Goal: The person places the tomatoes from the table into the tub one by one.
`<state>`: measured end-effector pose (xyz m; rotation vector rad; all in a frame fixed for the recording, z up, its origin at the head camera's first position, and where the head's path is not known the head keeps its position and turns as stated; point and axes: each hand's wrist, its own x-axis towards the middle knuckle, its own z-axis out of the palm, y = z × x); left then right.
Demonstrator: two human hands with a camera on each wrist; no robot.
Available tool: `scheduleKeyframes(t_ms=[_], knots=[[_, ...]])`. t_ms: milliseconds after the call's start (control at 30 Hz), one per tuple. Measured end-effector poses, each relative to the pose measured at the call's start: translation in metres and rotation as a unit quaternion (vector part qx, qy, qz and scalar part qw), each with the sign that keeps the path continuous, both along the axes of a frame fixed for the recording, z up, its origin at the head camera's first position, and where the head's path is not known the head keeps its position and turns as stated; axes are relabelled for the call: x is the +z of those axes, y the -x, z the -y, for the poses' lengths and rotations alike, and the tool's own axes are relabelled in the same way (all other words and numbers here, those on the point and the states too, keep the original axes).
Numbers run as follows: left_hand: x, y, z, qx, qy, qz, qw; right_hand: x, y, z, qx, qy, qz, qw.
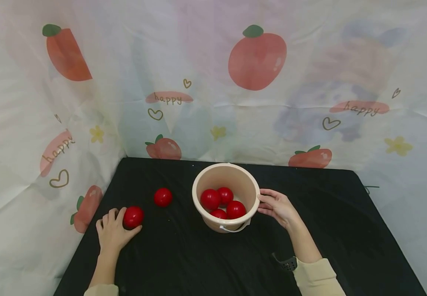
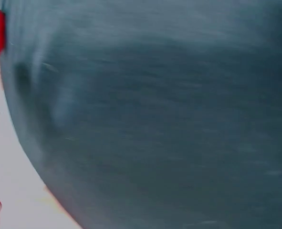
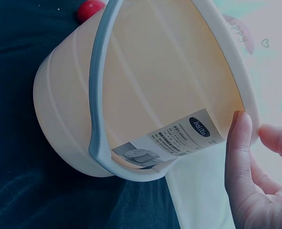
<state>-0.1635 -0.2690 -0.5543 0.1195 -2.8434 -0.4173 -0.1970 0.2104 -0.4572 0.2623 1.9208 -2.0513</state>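
A cream bucket (image 1: 207,222) stands near the middle of the black-covered table, with several red balls (image 1: 210,199) inside. My right hand (image 1: 278,209) pinches its rim on the right side. In the right wrist view the thumb (image 3: 240,148) overlaps the rim, and the bucket wall bears a printed label (image 3: 179,133). At the left, my left hand (image 1: 112,232) is beside a red ball (image 1: 133,217), which lies between the spread thumb and forefinger. Another loose red ball (image 1: 163,197) sits between that one and the bucket. The left wrist view mostly shows blurred dark cloth.
The bucket's handle (image 1: 235,228) hangs down at its front. Fruit-printed white cloth (image 1: 206,53) rises behind the table and along its sides. A black strap (image 1: 287,263) shows by the right wrist. Black cloth (image 1: 206,267) covers the table front.
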Motion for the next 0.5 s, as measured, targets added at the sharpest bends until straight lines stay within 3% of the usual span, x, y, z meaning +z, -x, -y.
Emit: scheduleKeyframes(t_ms=[267,500], knots=[[0.032,0.018,-0.024,-0.048,0.027,-0.068,0.9961,0.000,0.000,0.000,-0.001,-0.001,0.001,1.000],[0.074,0.039,-0.061,-0.101,0.069,-0.109,0.9866,0.000,0.000,0.000,0.000,0.003,0.000,1.000]])
